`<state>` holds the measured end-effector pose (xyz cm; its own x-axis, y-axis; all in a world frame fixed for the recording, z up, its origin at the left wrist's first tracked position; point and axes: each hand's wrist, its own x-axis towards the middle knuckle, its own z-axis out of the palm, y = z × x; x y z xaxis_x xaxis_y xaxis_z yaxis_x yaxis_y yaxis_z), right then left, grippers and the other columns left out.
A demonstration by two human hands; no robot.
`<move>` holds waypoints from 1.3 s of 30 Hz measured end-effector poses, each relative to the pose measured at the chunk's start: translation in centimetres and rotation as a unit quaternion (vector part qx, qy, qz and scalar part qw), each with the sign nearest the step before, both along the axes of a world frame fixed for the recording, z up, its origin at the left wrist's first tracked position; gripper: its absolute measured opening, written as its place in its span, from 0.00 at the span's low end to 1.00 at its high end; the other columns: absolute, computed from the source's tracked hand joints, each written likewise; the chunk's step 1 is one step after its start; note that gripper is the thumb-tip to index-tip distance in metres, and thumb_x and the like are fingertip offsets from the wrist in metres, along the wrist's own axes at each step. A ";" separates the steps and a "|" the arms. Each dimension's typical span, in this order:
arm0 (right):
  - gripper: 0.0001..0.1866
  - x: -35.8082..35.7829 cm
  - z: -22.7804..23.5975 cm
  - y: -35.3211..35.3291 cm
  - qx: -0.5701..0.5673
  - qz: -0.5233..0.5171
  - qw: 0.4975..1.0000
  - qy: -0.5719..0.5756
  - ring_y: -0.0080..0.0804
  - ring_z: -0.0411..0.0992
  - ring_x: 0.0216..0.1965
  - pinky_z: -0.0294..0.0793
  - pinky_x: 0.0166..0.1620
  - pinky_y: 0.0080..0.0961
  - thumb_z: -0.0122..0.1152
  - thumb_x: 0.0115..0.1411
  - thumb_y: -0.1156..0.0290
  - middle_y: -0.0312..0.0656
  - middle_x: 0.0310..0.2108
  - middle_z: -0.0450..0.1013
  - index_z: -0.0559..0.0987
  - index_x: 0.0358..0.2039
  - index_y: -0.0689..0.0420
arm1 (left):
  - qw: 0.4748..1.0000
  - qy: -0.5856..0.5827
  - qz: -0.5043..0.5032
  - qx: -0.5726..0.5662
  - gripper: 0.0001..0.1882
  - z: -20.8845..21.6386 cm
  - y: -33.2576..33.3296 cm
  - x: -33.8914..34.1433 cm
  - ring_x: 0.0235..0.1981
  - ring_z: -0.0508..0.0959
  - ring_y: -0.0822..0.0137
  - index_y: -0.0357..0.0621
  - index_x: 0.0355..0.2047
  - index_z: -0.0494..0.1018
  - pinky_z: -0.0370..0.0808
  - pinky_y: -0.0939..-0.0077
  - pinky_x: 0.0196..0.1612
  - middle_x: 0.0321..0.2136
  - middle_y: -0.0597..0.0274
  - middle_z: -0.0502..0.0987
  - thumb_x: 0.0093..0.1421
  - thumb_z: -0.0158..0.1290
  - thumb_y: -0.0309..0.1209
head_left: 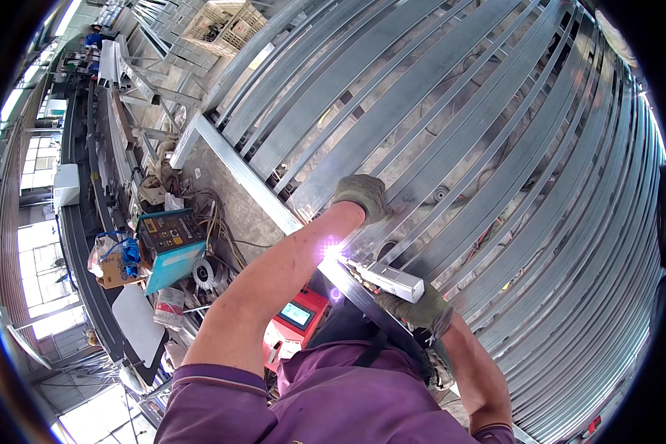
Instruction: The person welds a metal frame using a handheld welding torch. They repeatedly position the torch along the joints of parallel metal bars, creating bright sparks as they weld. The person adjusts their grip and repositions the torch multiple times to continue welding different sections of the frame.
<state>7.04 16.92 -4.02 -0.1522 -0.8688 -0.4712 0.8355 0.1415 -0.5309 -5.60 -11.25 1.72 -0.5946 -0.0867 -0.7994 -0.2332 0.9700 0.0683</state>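
Both my hands wear grey-green work gloves. My left hand [362,197] is closed, fingers curled down over a grey metal slat [355,152] near the end of the frame; its fingertips are partly hidden. Lower and to the right, my right hand [419,307] grips a handheld welding gun [394,281] with a silver, box-like body. The gun's nozzle points left at the frame's edge rail [355,288]. A bright violet-white arc [332,251] glows at the tip, just below my left forearm, and its glare hides the joint.
Many parallel slats extend right across the large frame, with cables on the floor beneath. A red machine with a lit screen [296,314] stands close by my body. To the left are a teal-sided power unit [174,244], a wire spool [206,273] and tangled cables. A crate [224,28] stands far back.
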 end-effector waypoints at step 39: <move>0.26 -0.8 1.9 0.4 0.090 0.007 0.987 -0.134 0.37 0.78 0.65 0.84 0.69 0.31 0.55 0.82 0.66 0.49 0.67 0.75 0.68 0.75 0.60 | 1.000 -0.012 -0.002 -0.005 0.39 0.3 0.0 -0.4 0.61 0.85 0.50 0.48 0.59 0.85 0.81 0.54 0.62 0.57 0.51 0.87 0.62 0.64 0.67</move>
